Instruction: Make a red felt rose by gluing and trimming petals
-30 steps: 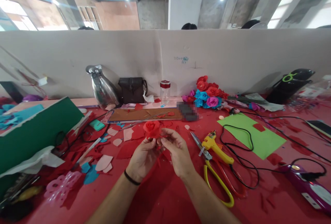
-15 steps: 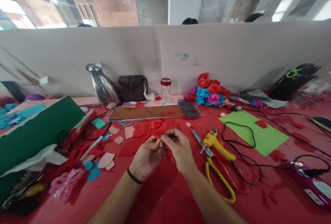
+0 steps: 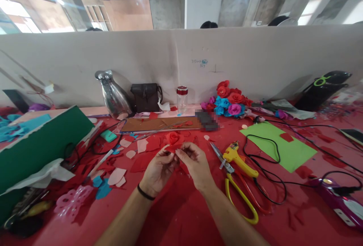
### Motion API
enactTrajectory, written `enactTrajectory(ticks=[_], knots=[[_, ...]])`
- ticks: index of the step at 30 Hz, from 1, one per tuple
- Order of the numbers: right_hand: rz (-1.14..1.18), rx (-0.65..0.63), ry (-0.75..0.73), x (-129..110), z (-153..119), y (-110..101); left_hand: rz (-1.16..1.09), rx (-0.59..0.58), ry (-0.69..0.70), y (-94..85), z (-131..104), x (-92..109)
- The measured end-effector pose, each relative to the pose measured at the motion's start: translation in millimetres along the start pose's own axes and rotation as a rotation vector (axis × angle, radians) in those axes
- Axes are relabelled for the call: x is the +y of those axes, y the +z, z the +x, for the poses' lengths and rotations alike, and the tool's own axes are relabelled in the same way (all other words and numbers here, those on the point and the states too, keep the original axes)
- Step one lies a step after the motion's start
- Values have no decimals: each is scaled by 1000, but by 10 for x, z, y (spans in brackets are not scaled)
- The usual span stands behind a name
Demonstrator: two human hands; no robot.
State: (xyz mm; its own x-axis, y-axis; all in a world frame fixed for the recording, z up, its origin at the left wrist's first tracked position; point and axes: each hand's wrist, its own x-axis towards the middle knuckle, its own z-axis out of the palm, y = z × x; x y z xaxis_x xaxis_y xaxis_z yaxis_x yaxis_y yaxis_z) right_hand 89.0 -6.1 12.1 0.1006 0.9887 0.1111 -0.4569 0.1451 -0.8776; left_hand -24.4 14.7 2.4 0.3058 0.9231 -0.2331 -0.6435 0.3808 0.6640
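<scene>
Between both hands, over the middle of the red table, is a red paper flower (image 3: 173,139) with rolled petals at its centre. My left hand (image 3: 157,170) wears a dark band at the wrist and pinches the flower's base from the left. My right hand (image 3: 195,165) closes thumb and fingers on the lower petal from the right. Its stem, if any, is hidden by the fingers. Red paper pieces (image 3: 153,142) lie just behind the hands. To the right of my right hand rest scissors (image 3: 229,176) with yellow and red handles and a yellow glue gun (image 3: 236,157).
Green paper (image 3: 283,149) lies on the right under a black cord, near a purple power strip (image 3: 336,200). A bunch of paper flowers (image 3: 229,100), a glass jar (image 3: 182,100), a dark bag (image 3: 145,98) and a steel jug (image 3: 112,94) stand along the partition. A green board (image 3: 48,151) leans left.
The flower has risen slightly and shows more between my fingers, its lower petal now visible. My left hand has shifted a little left; the grip of both hands stays.
</scene>
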Motion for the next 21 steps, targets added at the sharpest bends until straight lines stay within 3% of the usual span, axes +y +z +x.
enactTrajectory(ticks=[10, 14, 21], knots=[[-44, 115, -65, 83, 18, -45, 15, 36, 21, 41, -30, -14], [-83, 141, -82, 102, 25, -56, 53, 18, 102, 86, -40, -48], [-186, 76, -141, 62, 14, -61, 169, 53, 261, 88, -9, -95]])
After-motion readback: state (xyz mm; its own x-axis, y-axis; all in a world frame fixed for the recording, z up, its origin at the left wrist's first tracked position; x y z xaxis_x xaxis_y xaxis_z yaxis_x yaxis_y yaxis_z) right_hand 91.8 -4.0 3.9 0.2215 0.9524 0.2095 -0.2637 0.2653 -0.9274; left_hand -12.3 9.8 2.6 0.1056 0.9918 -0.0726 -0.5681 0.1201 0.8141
